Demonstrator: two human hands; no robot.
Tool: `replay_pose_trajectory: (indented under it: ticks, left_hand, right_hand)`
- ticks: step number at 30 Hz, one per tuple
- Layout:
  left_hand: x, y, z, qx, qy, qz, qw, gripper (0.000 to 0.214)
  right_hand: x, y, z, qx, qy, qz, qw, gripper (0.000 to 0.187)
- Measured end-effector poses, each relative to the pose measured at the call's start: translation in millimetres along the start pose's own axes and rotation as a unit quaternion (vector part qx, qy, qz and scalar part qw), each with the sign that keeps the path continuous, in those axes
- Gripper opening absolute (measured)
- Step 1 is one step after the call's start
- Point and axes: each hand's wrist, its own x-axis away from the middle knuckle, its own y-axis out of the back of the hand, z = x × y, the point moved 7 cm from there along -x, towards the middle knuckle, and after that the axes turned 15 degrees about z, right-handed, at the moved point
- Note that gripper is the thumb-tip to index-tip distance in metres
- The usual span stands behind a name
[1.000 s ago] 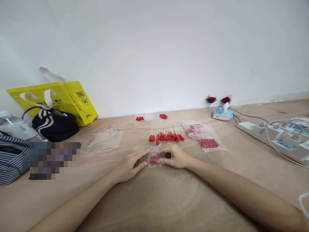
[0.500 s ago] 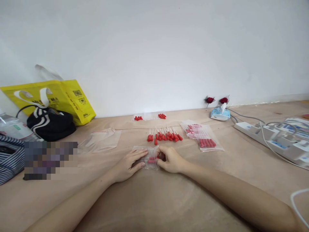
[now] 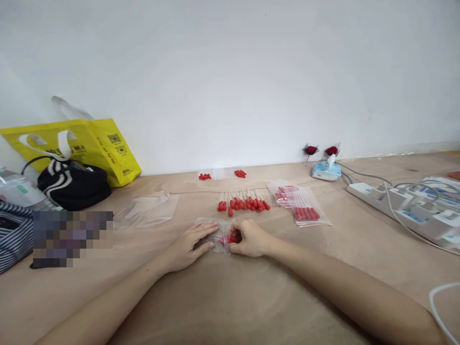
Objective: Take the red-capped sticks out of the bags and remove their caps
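Observation:
A small clear zip bag (image 3: 218,234) with red-tipped sticks inside lies on the tan table (image 3: 230,297). My left hand (image 3: 190,244) rests flat on the bag's left part, fingers stretched out. At the bag's right end my right hand (image 3: 250,238) is curled, pinching the red tips there. Just beyond the hands lies a loose row of red-tipped sticks (image 3: 242,202). To its right are filled bags (image 3: 304,207) of the same sticks.
An empty clear bag (image 3: 149,210) lies at left. A yellow bag (image 3: 89,146), a black bag (image 3: 72,184) and a striped pouch (image 3: 14,239) stand far left. Power strips with cables (image 3: 413,206) fill the right. A tissue pack (image 3: 326,170) and small red pieces (image 3: 240,173) sit by the wall.
My right hand has moved left along the bag, pushing the red-tipped sticks further in. The left hand has stayed on the bag.

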Motion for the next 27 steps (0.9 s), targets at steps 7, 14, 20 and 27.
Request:
replay_pose_trajectory:
  ticks: [7,14,20,27]
  left_hand:
    - [2,0.0,0,-0.001,0.010,0.008,1.000,0.046]
    - [2,-1.4,2,0.005,0.007,0.004,1.000,0.046]
    - [2,-0.4,1,0.005,0.000,-0.004,1.000,0.044]
    - [3,1.6,1,0.008,-0.011,-0.009,1.000,0.044]
  right_hand:
    - [7,15,11,0.090,0.076,0.004,0.993,0.009]
    - [7,11,4,0.093,0.054,0.021,0.994,0.011]
    - [16,6,18,0.230,0.099,-0.052,0.967,0.023]
    - [16,28,-17,-0.097,0.067,-0.123,0.985,0.020]
